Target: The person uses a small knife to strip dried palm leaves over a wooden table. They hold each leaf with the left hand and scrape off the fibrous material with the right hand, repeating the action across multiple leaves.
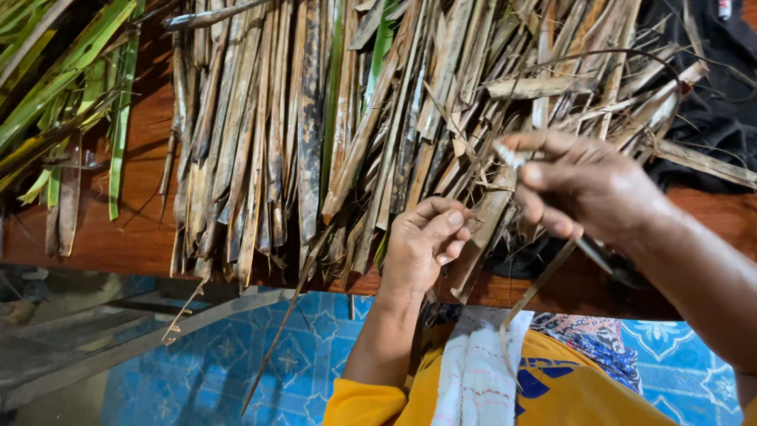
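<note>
Dried palm-leaf strips being worked by two bare hands at a reddish-brown wooden counter [142, 229].

Item: a layered row of long, flat, brown-and-tan dried leaf strips [268, 134], mottled with dark patches and frayed at the ends, lying across the counter and overhanging its near edge. The left hand [426, 241] is curling shut, pinching the lower end of one broad tan strip [485, 225] between thumb and fingers. The right hand [583, 185] is gripping a slim knife-like tool, its pale tip [509, 154] touching the same cluster of strips; a thin peeled sliver [536, 288] is hanging below it. Fresh green leaf blades [71, 87] are lying at the far left of the counter. Blue patterned floor tiles [260, 355] are showing below.
</note>
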